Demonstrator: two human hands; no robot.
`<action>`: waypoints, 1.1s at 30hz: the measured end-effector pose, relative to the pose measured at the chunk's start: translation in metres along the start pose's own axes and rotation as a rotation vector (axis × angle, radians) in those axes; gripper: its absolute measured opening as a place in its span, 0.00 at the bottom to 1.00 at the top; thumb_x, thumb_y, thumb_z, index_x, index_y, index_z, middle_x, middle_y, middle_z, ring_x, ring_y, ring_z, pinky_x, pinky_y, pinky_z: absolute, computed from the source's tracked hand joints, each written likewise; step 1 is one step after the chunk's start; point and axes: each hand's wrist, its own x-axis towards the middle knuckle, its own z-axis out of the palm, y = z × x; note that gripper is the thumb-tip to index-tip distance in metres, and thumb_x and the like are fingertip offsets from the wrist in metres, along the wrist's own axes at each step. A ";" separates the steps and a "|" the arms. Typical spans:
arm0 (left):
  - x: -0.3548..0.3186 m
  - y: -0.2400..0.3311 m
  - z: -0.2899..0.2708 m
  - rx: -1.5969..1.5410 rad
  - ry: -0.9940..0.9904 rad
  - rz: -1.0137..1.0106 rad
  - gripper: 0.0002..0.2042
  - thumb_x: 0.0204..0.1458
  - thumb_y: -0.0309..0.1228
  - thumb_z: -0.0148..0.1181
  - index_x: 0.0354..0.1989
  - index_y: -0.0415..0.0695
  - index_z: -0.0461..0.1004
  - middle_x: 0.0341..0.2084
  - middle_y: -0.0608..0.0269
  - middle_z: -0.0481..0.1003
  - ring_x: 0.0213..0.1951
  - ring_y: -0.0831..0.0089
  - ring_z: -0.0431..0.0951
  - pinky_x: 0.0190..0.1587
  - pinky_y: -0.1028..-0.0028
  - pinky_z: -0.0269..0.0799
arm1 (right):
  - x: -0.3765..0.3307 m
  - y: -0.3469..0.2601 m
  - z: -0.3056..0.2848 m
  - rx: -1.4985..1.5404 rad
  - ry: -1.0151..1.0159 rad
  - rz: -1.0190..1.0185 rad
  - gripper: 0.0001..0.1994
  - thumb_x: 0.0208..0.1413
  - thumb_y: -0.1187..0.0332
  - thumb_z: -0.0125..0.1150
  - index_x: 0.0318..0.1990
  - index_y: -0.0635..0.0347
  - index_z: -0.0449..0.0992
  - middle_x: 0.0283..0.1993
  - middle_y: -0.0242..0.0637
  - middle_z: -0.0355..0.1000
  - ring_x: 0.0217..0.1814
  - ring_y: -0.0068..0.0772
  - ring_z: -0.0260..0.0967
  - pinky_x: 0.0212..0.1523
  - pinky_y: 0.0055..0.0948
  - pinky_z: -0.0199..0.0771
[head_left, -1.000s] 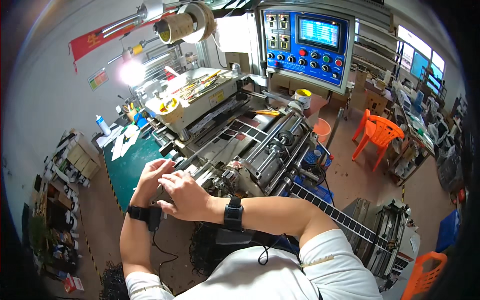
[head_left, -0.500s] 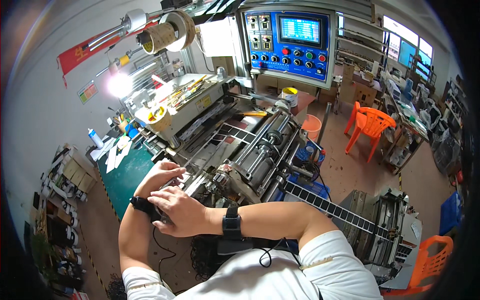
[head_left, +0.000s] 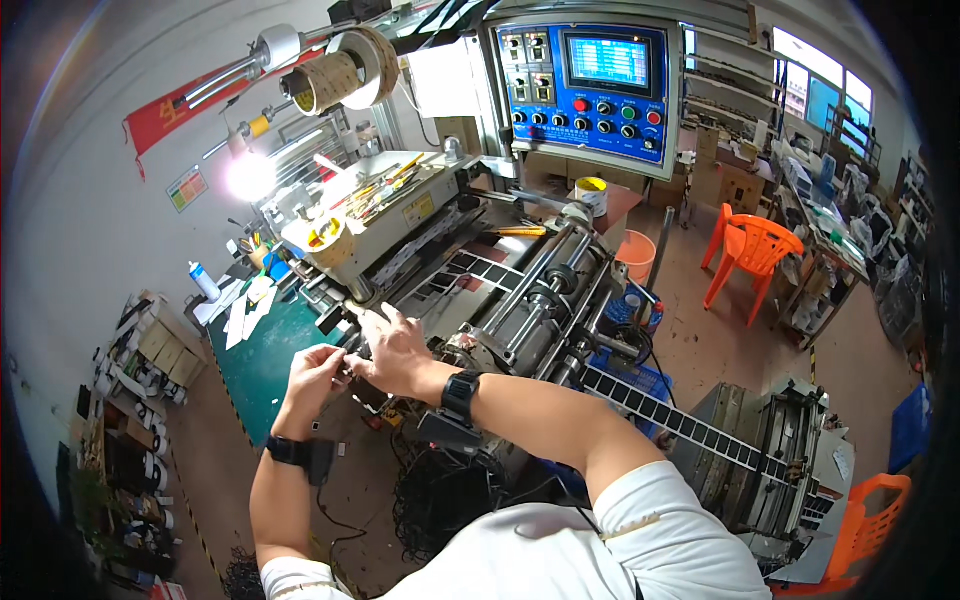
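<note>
My left hand is beside the near left corner of a metal machine, its thumb and fingers pinched together. A small dark piece shows at its fingertips, too small to name. Right next to it is my right hand, bent over the same corner, thumb close to the left fingertips. Its fingers curl round a dark part at the machine's edge that the hand mostly hides. A strip of dark squares runs across the machine bed beyond my hands. Black bands sit on both wrists.
A blue control panel with a lit screen stands above the machine. Tools lie on a raised housing. A green table is at left. On the right are an orange chair, an orange bucket and another strip of squares.
My hands, crossed close together before, have uncrossed. The right hand has moved forward onto the machine corner; the left has drawn back a little and is pinched. The view has shifted slightly.
</note>
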 end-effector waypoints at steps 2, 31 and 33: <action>-0.010 0.001 0.011 -0.018 0.067 0.012 0.09 0.63 0.30 0.54 0.33 0.41 0.78 0.24 0.70 0.78 0.22 0.85 0.73 0.23 0.84 0.67 | 0.006 0.000 0.004 -0.017 -0.163 0.119 0.35 0.59 0.44 0.55 0.64 0.62 0.64 0.72 0.42 0.57 0.77 0.53 0.44 0.71 0.57 0.49; -0.074 0.009 -0.042 0.333 0.288 0.061 0.10 0.56 0.34 0.66 0.30 0.38 0.80 0.22 0.70 0.77 0.20 0.83 0.74 0.23 0.83 0.68 | -0.327 0.132 -0.093 0.308 0.010 0.492 0.15 0.57 0.58 0.63 0.32 0.65 0.78 0.33 0.52 0.77 0.34 0.47 0.78 0.33 0.39 0.73; -0.078 0.006 -0.053 0.371 0.362 0.050 0.11 0.55 0.36 0.68 0.29 0.40 0.80 0.21 0.70 0.77 0.20 0.84 0.74 0.22 0.82 0.66 | -0.405 0.146 -0.087 0.238 -0.150 0.581 0.17 0.57 0.55 0.64 0.37 0.63 0.81 0.35 0.49 0.79 0.38 0.45 0.79 0.39 0.38 0.76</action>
